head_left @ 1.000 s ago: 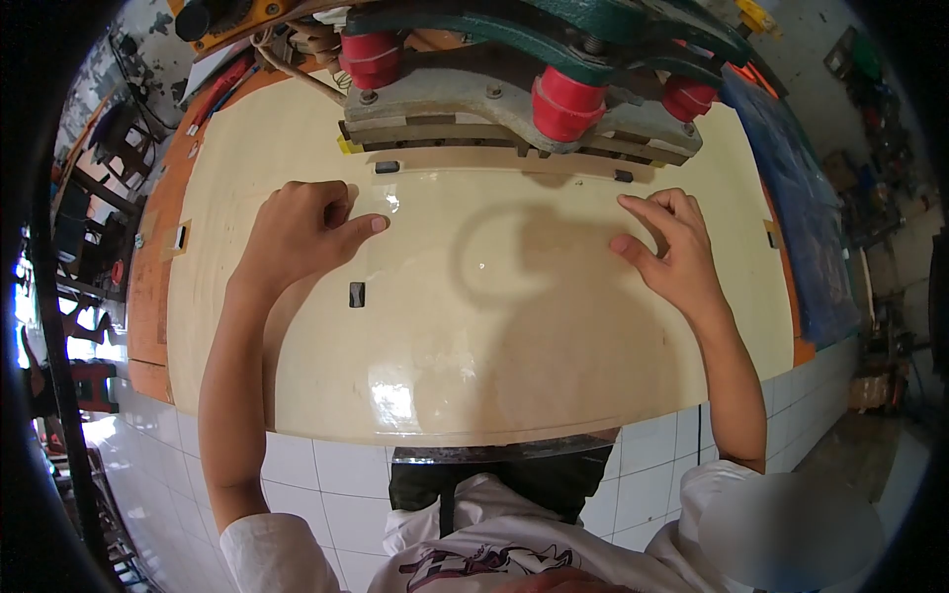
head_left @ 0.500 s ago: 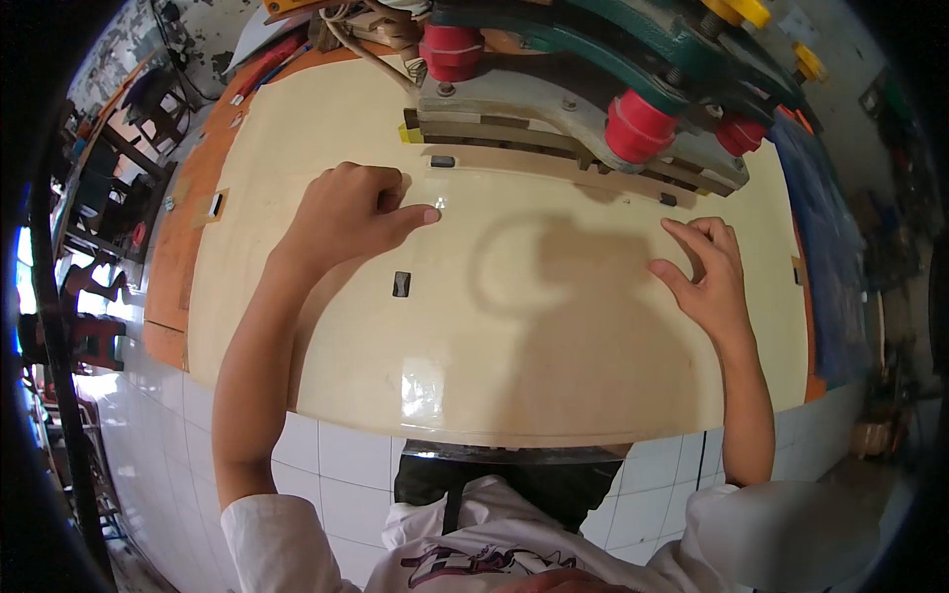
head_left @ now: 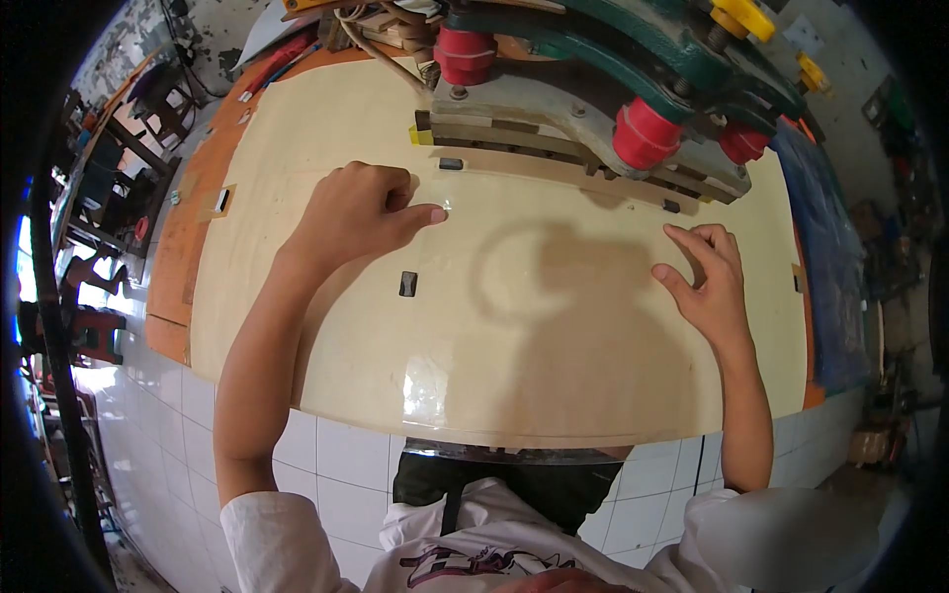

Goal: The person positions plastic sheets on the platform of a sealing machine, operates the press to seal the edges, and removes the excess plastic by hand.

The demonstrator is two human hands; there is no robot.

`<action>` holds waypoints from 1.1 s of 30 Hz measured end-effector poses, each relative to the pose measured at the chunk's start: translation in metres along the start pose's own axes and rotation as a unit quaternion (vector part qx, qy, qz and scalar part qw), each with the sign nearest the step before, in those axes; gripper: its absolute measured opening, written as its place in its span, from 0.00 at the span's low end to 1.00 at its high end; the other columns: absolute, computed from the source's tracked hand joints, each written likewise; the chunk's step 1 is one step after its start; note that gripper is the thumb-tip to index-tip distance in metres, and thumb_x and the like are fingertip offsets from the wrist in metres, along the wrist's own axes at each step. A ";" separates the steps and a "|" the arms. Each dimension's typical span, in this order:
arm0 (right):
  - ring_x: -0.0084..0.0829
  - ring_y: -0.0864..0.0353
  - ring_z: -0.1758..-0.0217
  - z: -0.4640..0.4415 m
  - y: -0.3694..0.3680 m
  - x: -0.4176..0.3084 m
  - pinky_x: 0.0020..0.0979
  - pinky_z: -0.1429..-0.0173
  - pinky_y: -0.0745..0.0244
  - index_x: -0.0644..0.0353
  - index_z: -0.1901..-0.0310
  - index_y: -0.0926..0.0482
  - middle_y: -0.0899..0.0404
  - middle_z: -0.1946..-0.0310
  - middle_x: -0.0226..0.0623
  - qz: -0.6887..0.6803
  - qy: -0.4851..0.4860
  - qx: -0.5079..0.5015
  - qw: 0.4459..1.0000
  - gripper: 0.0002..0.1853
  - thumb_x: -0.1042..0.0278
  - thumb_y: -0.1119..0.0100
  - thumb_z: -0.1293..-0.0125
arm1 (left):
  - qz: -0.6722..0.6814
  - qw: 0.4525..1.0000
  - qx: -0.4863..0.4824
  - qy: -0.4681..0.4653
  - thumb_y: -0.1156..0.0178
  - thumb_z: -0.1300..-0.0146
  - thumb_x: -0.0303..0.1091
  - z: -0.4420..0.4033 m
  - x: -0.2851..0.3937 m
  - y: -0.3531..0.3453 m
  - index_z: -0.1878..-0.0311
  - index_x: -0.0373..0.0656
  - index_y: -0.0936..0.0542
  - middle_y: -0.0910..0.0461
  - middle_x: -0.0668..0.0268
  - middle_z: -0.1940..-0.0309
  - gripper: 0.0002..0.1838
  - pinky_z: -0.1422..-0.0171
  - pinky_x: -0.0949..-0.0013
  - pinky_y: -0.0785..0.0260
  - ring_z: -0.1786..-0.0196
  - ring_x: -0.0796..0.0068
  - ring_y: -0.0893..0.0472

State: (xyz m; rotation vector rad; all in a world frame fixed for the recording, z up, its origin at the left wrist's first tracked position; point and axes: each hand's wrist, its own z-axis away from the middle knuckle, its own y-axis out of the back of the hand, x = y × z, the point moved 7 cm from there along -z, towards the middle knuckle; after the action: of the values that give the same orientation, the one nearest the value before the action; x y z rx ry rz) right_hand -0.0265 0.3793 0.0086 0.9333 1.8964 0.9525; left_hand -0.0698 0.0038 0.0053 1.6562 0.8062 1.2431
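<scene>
My left hand (head_left: 358, 210) rests over the cream board (head_left: 257, 198). Its fingers curl under while its thumb points right, apart from them, beside a glint on clear plastic film (head_left: 423, 385). The film's outline is hard to make out; a shiny strip shows past the board's front edge. My right hand (head_left: 709, 272) is on the right side, thumb and index finger apart with nothing visible between them. Small dark blocks sit on the board: one (head_left: 407, 285) below my left hand, one (head_left: 451, 164) above it, and one (head_left: 671, 206) just above my right fingertips.
A green machine head (head_left: 613, 59) with red mounts (head_left: 647, 135) and a long metal bar (head_left: 554, 148) stands over the board's far side. Blue plastic sheeting (head_left: 830, 267) hangs at the right. Tools (head_left: 272, 69) lie at the far left corner. White floor tiles (head_left: 346, 460) show in front.
The view has shifted slightly, so everything appears a little right and lower. Both hands keep nearly the same pose and place on the board.
</scene>
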 end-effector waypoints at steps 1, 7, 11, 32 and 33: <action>0.40 0.27 0.50 0.000 0.000 0.000 0.39 0.41 0.30 0.56 0.44 0.14 0.25 0.57 0.36 0.000 -0.001 0.001 1.000 0.28 0.54 0.22 0.45 | 0.005 1.000 0.000 0.001 0.28 0.40 0.52 0.000 0.000 0.000 0.80 0.37 0.28 0.32 0.59 0.87 0.29 0.72 0.56 0.38 0.82 0.61 0.33; 0.40 0.26 0.48 0.000 0.001 0.002 0.40 0.39 0.30 0.56 0.44 0.14 0.25 0.57 0.37 -0.010 -0.010 0.001 1.000 0.29 0.53 0.21 0.46 | 0.007 1.000 -0.002 -0.006 0.28 0.39 0.50 0.001 0.003 0.003 0.80 0.37 0.28 0.32 0.59 0.87 0.28 0.72 0.57 0.38 0.82 0.62 0.32; 0.41 0.26 0.47 0.001 0.003 0.000 0.41 0.38 0.30 0.56 0.43 0.14 0.23 0.54 0.38 -0.009 -0.001 0.001 1.000 0.29 0.54 0.21 0.47 | 0.044 0.996 0.003 -0.076 0.28 0.39 0.47 0.001 0.010 0.007 0.75 0.39 0.27 0.28 0.60 0.84 0.24 0.71 0.59 0.36 0.80 0.62 0.29; 0.41 0.24 0.46 0.002 0.002 -0.004 0.40 0.38 0.29 0.56 0.45 0.13 0.20 0.48 0.40 -0.017 0.023 0.001 1.000 0.28 0.59 0.19 0.49 | 0.053 0.991 -0.001 -0.124 0.29 0.37 0.39 0.004 0.015 0.003 0.48 0.39 0.15 0.17 0.55 0.73 0.18 0.65 0.61 0.28 0.74 0.61 0.19; 0.41 0.24 0.45 0.002 0.002 -0.004 0.40 0.38 0.29 0.56 0.45 0.13 0.20 0.48 0.39 -0.016 0.024 0.000 1.000 0.28 0.59 0.19 0.49 | 0.054 0.991 -0.001 -0.125 0.29 0.37 0.39 0.004 0.015 0.003 0.48 0.39 0.15 0.17 0.55 0.73 0.18 0.65 0.61 0.28 0.74 0.61 0.19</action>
State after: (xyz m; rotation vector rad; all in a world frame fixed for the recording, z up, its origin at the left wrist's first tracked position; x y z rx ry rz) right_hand -0.0227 0.3774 0.0112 0.8850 1.9449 0.9644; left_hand -0.0618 0.0149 0.0136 1.8305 0.5669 1.0800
